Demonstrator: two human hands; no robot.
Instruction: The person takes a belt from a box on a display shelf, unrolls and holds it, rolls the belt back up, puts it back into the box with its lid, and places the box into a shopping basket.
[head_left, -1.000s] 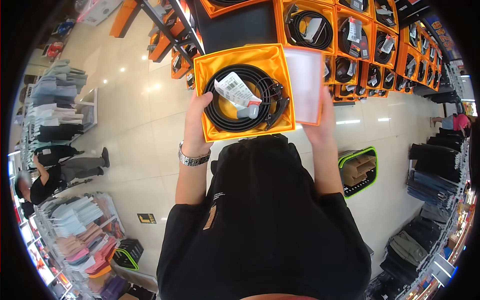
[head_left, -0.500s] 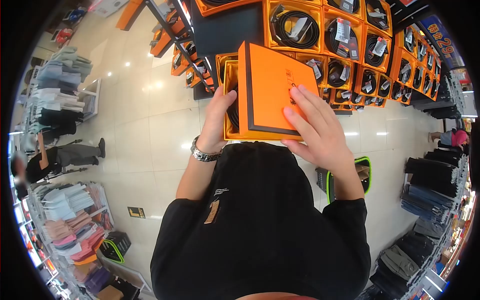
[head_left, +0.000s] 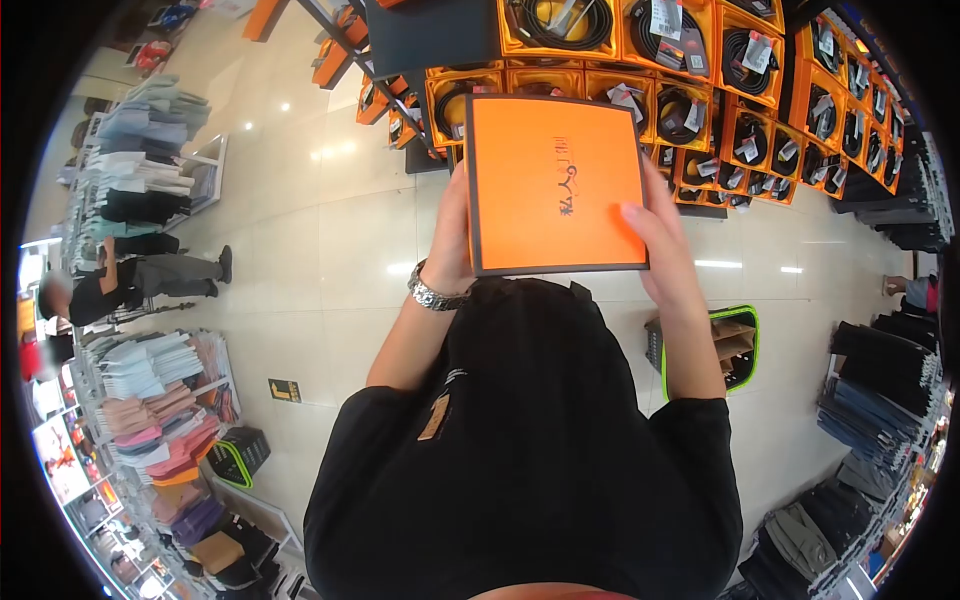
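Observation:
An orange gift box [head_left: 540, 200] with a dark edge and dark lettering is between my two hands, in front of my chest. Its lid sits squarely on top, so the inside is hidden. My left hand [head_left: 455, 225], below a metal watch [head_left: 437, 292], grips the box's left side, its fingers mostly out of sight. On the right side, my right hand [head_left: 662, 228] holds the box with the thumb over the lid's edge. Beyond it, coiled black belts [head_left: 683, 113] with white tags lie in open orange boxes on a display.
A dark shopping basket with a green rim [head_left: 752, 350] stands on the floor at right, and another basket [head_left: 238, 456] is at left. Clothes racks [head_left: 150, 365] line both sides. A person in dark clothes [head_left: 130, 285] stands at the left.
The lid has come down from a tilt and now covers the box. My right hand has moved from the lid's top to the box's right side.

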